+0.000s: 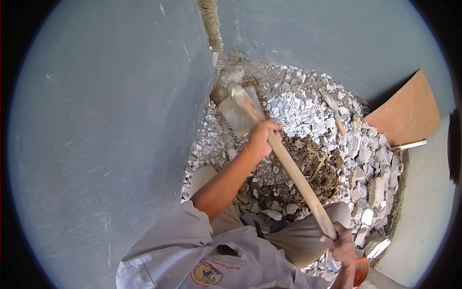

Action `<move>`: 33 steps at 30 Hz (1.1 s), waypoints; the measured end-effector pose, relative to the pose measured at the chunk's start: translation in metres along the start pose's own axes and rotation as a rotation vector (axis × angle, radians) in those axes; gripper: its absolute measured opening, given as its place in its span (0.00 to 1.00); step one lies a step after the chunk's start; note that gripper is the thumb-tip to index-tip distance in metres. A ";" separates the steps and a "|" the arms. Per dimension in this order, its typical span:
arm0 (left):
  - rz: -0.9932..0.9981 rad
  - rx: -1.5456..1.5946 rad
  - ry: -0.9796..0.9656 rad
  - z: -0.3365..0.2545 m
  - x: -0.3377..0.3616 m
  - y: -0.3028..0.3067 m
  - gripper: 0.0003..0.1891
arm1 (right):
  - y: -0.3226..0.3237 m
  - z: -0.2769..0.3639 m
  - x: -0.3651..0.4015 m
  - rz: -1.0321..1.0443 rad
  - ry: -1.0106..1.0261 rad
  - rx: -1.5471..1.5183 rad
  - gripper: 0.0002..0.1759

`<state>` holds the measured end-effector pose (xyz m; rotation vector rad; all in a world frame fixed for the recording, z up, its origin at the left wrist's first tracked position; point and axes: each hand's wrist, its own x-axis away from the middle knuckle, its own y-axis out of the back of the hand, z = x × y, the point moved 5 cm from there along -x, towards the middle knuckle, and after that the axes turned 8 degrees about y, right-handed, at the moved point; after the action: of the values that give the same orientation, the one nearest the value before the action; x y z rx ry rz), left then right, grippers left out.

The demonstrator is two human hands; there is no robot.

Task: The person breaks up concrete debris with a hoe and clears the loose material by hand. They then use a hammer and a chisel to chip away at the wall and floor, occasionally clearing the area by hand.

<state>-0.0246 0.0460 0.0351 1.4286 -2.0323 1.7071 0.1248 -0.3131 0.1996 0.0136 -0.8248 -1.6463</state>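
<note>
A hoe with a long wooden handle (299, 177) slants across the middle of the view, its wide metal blade (234, 116) at the upper left end near the wall corner. My left hand (261, 137) is closed around the handle just below the blade. Down at the handle's lower end, my right hand (342, 244) wraps the wood. Beneath the handle lies a patch of loose brown soil (313, 166) mixed with bits of rubble. The blade is slightly blurred and hangs over the dirt.
Grey walls rise on the left (110, 125) and at the back (332, 33), meeting in a rough gap. Broken white rubble (298, 115) spreads to the right. A curved orange-brown sheet (409, 111) leans at the right wall. An orange object (361, 272) sits by my right forearm.
</note>
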 end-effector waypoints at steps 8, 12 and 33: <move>-0.116 -0.580 -0.624 -0.140 -0.004 -0.047 0.28 | -0.200 -0.009 -0.196 -0.107 0.145 0.008 0.27; -0.511 -1.102 -1.098 -0.127 -0.085 0.048 0.30 | -0.291 -0.004 -0.328 -0.185 0.271 -0.240 0.23; -0.603 -1.150 -0.679 -0.075 -0.139 0.118 0.21 | -0.317 -0.026 -0.400 -0.233 0.254 -0.280 0.22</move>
<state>-0.0663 0.1762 -0.1071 1.8542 -1.8763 -0.2658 -0.0283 0.0244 -0.1520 0.1241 -0.4064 -1.9215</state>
